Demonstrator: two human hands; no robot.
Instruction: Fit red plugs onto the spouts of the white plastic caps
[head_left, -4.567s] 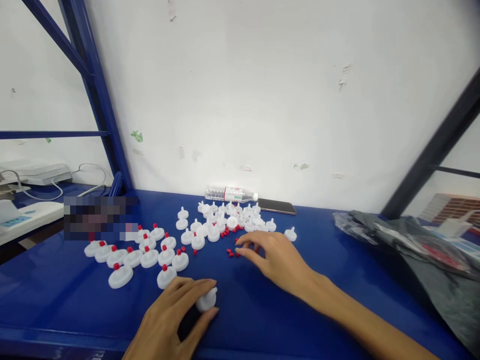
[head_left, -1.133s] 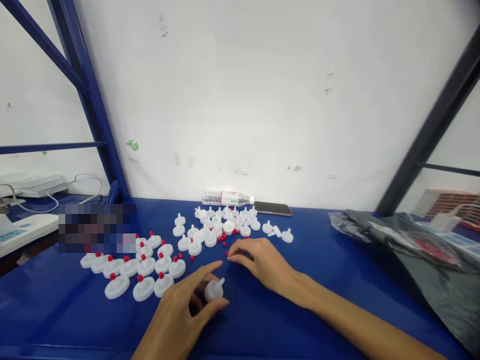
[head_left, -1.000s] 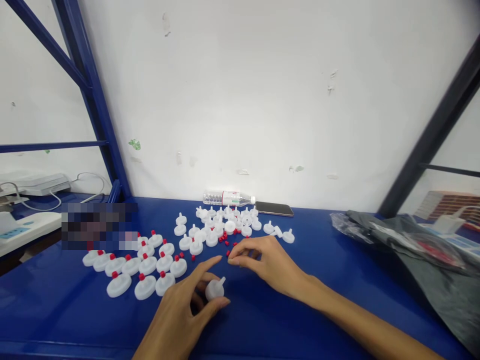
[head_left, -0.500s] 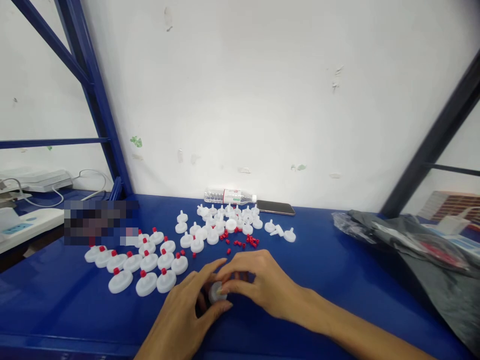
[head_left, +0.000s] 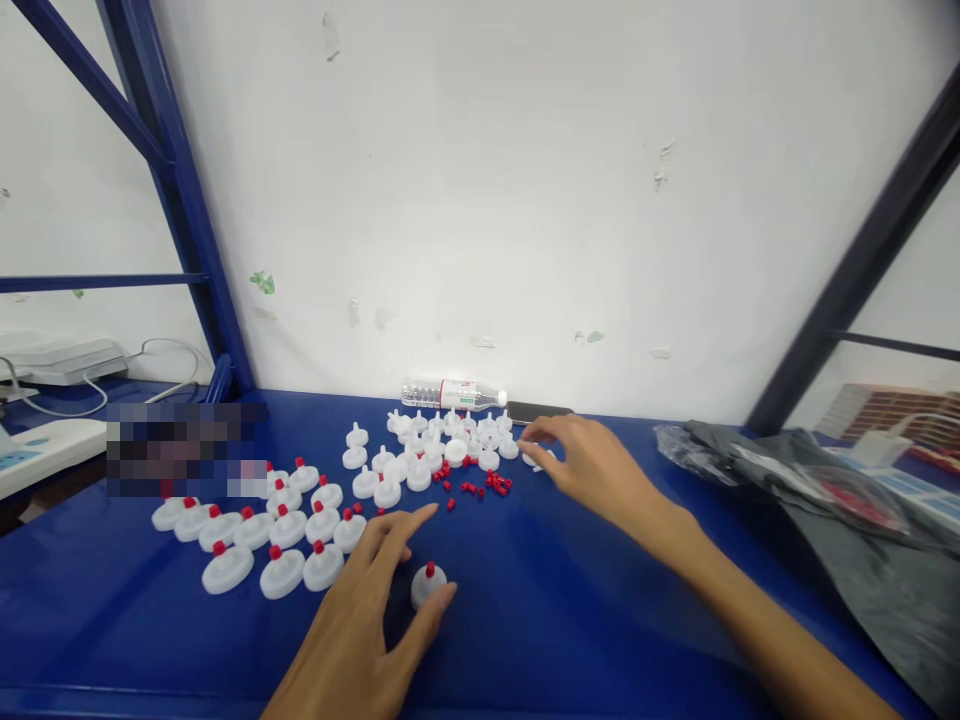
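A white disc-shaped nozzle cap with a red tip point(head_left: 428, 588) stands on the blue table between the spread thumb and fingers of my left hand point(head_left: 367, 610). That hand is open, with its thumb tip close beside the cap. Farther back, my right hand point(head_left: 581, 450) reaches over the right end of the white nozzle caps point(head_left: 418, 473), its thumb and index finger curved and slightly apart. A white nozzle cap point(head_left: 530, 461) lies beneath these fingertips, partly hidden. Small loose red tips point(head_left: 497, 484) are scattered in front of the white group.
Several white caps with red tips point(head_left: 276, 572) stand grouped at the left. A plastic bottle point(head_left: 454, 395) and a dark phone point(head_left: 536, 411) lie by the wall. Grey plastic bags point(head_left: 795, 510) cover the right side. Blue posts point(head_left: 176, 190) frame the left.
My right hand has left the cap near my left hand and moved back and right to the white caps. My left fingers have spread, and the cap now shows a red tip.
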